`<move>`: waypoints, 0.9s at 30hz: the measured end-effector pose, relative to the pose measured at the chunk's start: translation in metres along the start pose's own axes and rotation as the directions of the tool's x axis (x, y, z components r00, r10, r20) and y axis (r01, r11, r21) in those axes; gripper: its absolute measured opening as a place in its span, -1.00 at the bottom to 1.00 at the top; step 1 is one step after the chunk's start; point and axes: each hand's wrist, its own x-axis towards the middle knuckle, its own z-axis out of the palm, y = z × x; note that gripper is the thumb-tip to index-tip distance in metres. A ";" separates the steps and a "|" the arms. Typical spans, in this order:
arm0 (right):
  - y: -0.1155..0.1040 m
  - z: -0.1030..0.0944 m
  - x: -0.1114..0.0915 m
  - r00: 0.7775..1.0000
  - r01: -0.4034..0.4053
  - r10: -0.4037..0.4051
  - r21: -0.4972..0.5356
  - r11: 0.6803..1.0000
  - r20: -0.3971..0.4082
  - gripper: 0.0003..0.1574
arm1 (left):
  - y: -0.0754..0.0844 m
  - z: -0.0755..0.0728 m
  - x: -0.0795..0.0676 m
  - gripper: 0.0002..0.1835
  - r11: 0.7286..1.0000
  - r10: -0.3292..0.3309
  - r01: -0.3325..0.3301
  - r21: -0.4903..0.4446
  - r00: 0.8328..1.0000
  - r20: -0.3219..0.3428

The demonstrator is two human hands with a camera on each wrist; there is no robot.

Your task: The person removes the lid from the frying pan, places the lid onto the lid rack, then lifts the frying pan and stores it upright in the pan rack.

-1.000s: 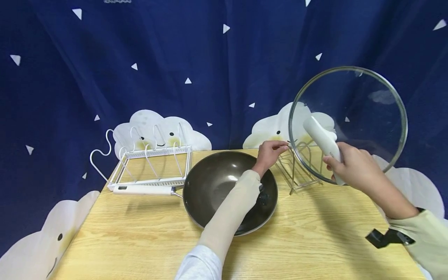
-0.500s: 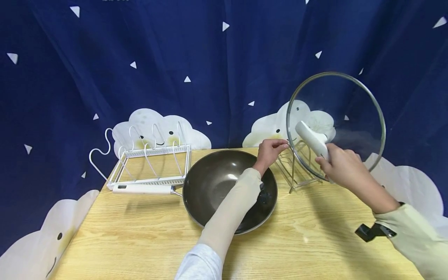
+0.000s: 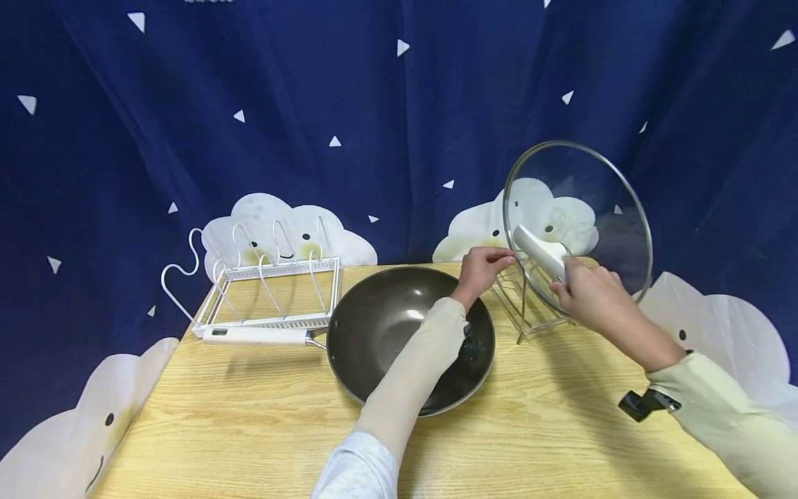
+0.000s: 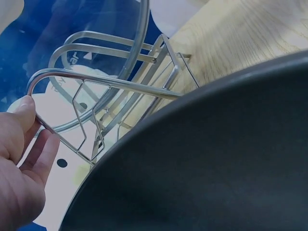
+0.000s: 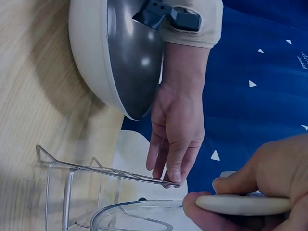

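Observation:
My right hand grips the white handle of a glass pot lid, which stands nearly upright with a metal rim. The lid is at a small wire rack at the table's back right. In the left wrist view the lid's rim passes between the bars of the rack; whether it rests on them I cannot tell. My left hand pinches the rack's top corner between thumb and fingers, as the left wrist view shows. Under my left forearm sits a dark wok, open side up.
A white wire rack with several upright loops stands at the back left. The wok's white handle points left along its front edge. Behind the wooden table hangs a blue curtain with cloud and triangle prints.
My right hand has moved left and a little lower, carrying the lid to the wire rack. The lid has turned more edge-on. My left hand keeps its hold on the rack.

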 end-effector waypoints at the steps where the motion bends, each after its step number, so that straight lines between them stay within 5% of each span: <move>1: -0.001 0.001 0.001 1.000 0.000 0.000 -0.004 1.000 0.004 -0.65 | 0.000 0.000 0.000 -0.82 1.000 -0.002 0.002 -0.001 1.000 0.002; 27: -0.005 0.025 0.014 0.997 -0.027 0.028 -0.013 1.000 0.067 -0.60 | -0.003 -0.002 0.001 -0.83 1.000 -0.029 0.029 -0.009 0.998 0.063</move>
